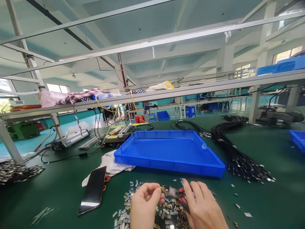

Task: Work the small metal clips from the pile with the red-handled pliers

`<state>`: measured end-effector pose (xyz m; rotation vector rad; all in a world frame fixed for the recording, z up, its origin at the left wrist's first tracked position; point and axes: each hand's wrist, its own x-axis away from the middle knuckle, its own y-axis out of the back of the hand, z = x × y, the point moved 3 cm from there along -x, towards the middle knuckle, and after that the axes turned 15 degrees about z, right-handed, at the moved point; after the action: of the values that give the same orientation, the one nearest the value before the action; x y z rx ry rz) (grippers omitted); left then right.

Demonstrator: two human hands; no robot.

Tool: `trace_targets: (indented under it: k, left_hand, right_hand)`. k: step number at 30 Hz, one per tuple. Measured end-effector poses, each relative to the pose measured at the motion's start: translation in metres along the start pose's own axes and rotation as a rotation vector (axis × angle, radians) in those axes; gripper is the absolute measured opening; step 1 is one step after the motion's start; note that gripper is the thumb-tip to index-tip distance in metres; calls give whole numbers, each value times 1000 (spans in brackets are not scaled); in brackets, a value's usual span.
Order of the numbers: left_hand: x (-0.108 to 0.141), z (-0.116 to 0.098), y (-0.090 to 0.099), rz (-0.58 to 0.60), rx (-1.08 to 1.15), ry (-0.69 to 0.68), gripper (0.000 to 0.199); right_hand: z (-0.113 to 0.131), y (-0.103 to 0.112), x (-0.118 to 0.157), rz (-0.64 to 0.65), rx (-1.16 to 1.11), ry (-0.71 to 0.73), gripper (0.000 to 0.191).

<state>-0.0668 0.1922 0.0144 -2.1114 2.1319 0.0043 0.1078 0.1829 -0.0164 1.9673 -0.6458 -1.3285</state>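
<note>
My right hand (202, 203) is wrapped round a pair of pliers (172, 191) with red and black handles, its jaws pointing left. My left hand (145, 203) is closed in a pinch at the tip of the jaws, on a small piece with some yellow (162, 188); its exact kind is too small to make out. Below and around both hands lie many small flat metal pieces (124, 216), silvery on the left and mixed with brownish ones between the hands. A few loose ones (247, 215) are scattered to the right of my right hand.
Beyond my hands stands a blue plastic tray (166, 165). A phone (92, 190) and a white cloth (111, 163) lie left of it. Bundled black cables (228, 143) stretch along the right. A metal shelf (200, 90) crosses above the green table (59, 187).
</note>
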Motion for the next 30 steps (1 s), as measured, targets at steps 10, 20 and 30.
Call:
trace_targets:
  k: [10,20,30]
  left_hand:
    - [0,-3,0,9,-37,15,25]
    - [3,-7,-4,98,8,30,26]
    - [2,-8,0,29,-20,39,23]
  right_hand:
    - [4,-13,6,32,-50,28,37]
    - [6,-15,0,651,-689,-163,29]
    - [-9,2,0,4,-190,-64,42]
